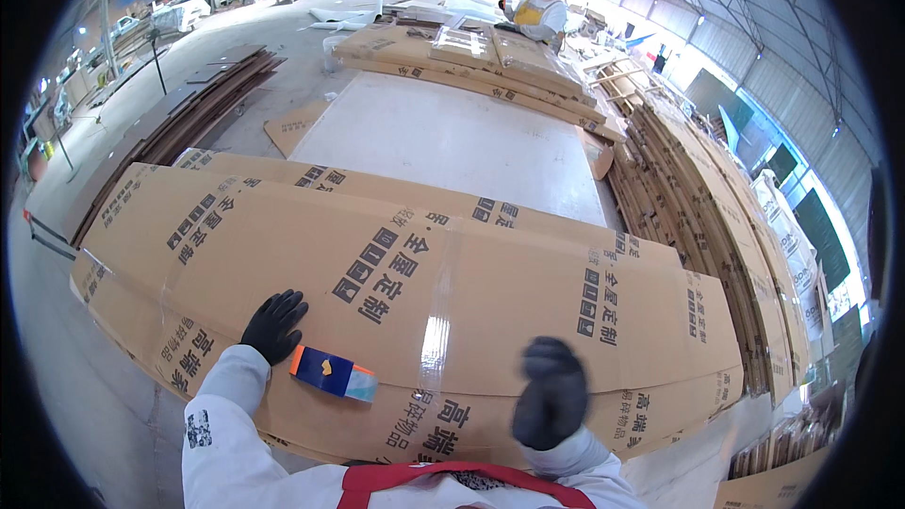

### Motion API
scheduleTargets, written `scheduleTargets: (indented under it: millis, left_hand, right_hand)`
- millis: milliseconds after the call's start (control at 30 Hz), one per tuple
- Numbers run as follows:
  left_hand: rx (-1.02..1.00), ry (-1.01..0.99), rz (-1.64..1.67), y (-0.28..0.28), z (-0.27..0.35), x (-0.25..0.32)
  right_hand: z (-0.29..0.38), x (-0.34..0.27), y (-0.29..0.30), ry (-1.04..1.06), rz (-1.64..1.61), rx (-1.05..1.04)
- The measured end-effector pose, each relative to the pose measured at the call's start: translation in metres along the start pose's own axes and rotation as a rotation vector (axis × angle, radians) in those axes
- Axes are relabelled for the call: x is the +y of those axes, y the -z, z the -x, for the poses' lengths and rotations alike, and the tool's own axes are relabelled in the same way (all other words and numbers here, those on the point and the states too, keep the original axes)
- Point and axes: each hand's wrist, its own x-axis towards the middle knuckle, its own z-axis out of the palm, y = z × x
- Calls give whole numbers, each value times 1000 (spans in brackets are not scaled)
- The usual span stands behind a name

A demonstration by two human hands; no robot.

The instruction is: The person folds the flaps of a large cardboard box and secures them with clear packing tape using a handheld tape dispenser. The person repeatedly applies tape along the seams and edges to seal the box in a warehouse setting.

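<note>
A long cardboard-wrapped package lies across the view in front of me, printed with dark characters and handling symbols. Clear packing tape runs over its top and down towards its near side. My left hand, in a black glove, rests palm down on the cardboard with nothing in it. Just right of that wrist lies a dark blue and orange tool, apparently a packing tape dispenser. My right hand, also black-gloved, is over the package's near right part. It is motion-blurred with its fingers curled, and whatever it may hold is hidden.
Beyond are another cardboard package, a white board and stacked wrapped packages. A masked person stands behind the stack. Dark panels are stacked at left; long cardboard-wrapped bundles line the right.
</note>
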Motion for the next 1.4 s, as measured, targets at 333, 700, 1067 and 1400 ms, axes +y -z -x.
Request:
scheduleTargets:
  millis: [333, 700, 1067, 1400]
  left_hand:
    - [37, -20, 0, -8, 5, -9]
    - [152, -45, 40, -14, 11, -12]
    - [247, -64, 75, -28, 14, -19]
    - [256, -87, -40, -42, 12, -22]
  right_hand:
    - [89, 72, -101, -308, 535, -813]
    - [72, 80, -145, -382, 379, -734]
    - [15, 118, -168, -806, 164, -1616]
    - [38, 164, -206, -1297, -716, -1838]
